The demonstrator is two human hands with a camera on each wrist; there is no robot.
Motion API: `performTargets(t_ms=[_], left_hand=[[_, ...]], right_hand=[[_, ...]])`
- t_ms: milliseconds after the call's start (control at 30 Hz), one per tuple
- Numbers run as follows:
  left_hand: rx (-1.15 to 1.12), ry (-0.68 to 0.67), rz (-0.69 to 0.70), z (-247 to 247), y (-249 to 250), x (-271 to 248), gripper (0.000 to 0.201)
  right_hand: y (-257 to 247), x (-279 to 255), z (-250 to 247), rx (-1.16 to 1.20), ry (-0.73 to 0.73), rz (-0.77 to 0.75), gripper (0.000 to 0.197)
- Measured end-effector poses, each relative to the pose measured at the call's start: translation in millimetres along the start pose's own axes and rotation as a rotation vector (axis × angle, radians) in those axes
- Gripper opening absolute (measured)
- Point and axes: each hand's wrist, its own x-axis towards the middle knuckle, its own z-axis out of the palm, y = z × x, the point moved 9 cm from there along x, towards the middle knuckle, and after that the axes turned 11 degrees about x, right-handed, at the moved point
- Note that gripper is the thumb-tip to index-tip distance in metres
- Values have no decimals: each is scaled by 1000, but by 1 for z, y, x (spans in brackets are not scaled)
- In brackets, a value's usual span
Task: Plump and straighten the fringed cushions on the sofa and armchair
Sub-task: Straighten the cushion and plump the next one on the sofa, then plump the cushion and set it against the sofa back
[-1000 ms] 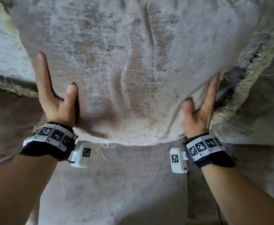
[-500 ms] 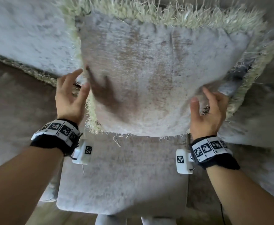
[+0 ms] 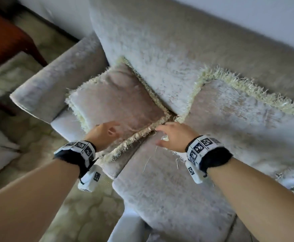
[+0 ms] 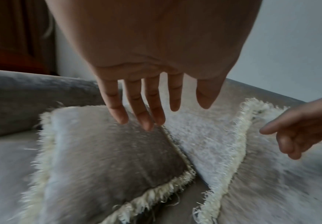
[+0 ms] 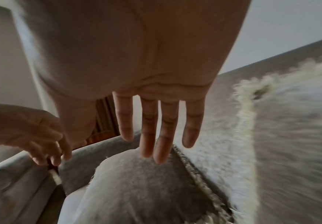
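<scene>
Sofa (image 3: 169,198) — grey plush; two fringed cushions lean against its backrest. Right cushion (image 3: 244,123): larger, grey-white, cream fringe; left cushion (image 3: 115,100): smaller, taupe velvet, cream fringe, beside the armrest (image 3: 55,81). Left hand (image 3: 104,133) and right hand (image 3: 174,135) hover over the left cushion's lower edge — fingers straight, slightly spread, gripping nothing.

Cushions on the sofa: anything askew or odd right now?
Yes. The left cushion lies tilted in the corner by the armrest, corner-on, not square to the backrest. The right cushion slumps at its own angle. Loose fringe threads trail on the seat. Both hands hover open, no grip.
</scene>
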Motion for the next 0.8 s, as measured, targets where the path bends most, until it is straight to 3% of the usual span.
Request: performTargets(t_ms=[200, 467, 633, 800], left_hand=[[-70, 53, -140, -39, -99, -16, 45], [-128, 22, -187, -50, -224, 69, 46], [-93, -48, -194, -53, -264, 109, 46], [-70, -68, -195, -56, -273, 153, 43]], right_hand=[[-76, 72, 4, -68, -81, -30, 60], [-102, 202, 6, -105, -113, 84, 62], [-98, 266, 0, -73, -116, 175, 60], [-81, 318, 1, -22, -105, 199, 58]])
